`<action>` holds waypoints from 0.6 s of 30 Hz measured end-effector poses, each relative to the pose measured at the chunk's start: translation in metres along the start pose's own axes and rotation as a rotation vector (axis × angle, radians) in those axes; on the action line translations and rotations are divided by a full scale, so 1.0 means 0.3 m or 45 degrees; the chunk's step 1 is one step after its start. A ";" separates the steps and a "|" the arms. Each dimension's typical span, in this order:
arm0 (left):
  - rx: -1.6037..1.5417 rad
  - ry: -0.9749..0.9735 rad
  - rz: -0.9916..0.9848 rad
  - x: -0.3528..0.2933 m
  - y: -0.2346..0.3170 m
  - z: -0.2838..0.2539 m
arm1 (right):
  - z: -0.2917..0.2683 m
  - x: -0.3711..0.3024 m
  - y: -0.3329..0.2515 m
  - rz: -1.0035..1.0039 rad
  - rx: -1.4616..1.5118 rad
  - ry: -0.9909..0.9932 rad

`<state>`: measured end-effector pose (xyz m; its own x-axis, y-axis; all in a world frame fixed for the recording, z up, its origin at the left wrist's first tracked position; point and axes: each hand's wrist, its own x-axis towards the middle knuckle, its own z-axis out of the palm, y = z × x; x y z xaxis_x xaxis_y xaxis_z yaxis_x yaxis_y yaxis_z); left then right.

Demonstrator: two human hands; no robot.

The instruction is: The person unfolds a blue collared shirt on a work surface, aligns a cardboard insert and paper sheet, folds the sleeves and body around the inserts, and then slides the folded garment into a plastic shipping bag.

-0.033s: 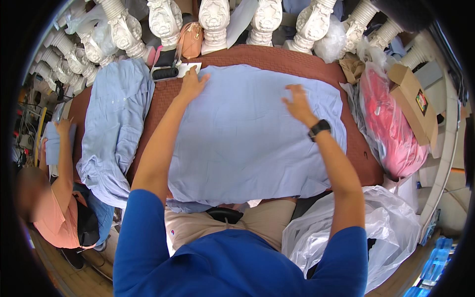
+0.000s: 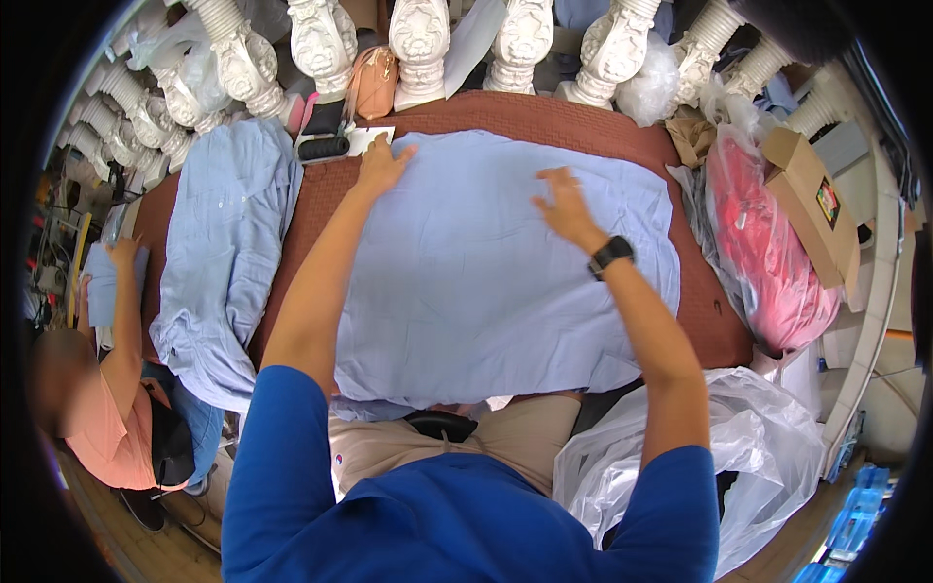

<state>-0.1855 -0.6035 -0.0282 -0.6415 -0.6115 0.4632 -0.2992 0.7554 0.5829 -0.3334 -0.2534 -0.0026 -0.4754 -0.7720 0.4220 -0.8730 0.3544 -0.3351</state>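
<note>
Laid-out blue garments (image 2: 496, 282) and bagged red fabric (image 2: 763, 243) suggest a clothing workspace.

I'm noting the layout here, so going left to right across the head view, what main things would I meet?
Blue cloth held by a co-worker, rumpled light-blue buttoned garment, spread light-blue fabric with your left hand by its far left corner and your right hand over it, pink bundle in clear plastic.

white balusters (image 2: 420, 44): tops were cut off by the upper edge
co-worker (image 2: 112, 428): head was blurred
right hand (image 2: 566, 209): contact with the blue cloth (image 2: 486, 282) could not be told
pink bundle (image 2: 763, 233): contents were unclear
</note>
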 end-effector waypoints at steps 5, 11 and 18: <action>-0.404 -0.518 0.328 -0.060 0.293 -0.047 | 0.038 -0.069 -0.184 -0.044 0.111 -0.076; -0.576 -0.881 0.102 -0.058 0.309 -0.257 | 0.153 -0.208 -0.113 0.044 -0.187 -0.293; -0.077 -1.062 0.299 0.097 0.095 0.013 | 0.098 -0.183 -0.119 -0.048 0.018 -0.099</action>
<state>-0.2153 -0.5988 -0.0007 -0.9974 -0.0513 -0.0510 -0.0713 0.8120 0.5793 -0.2729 -0.2393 -0.0386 -0.4315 -0.8237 0.3680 -0.8884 0.3171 -0.3319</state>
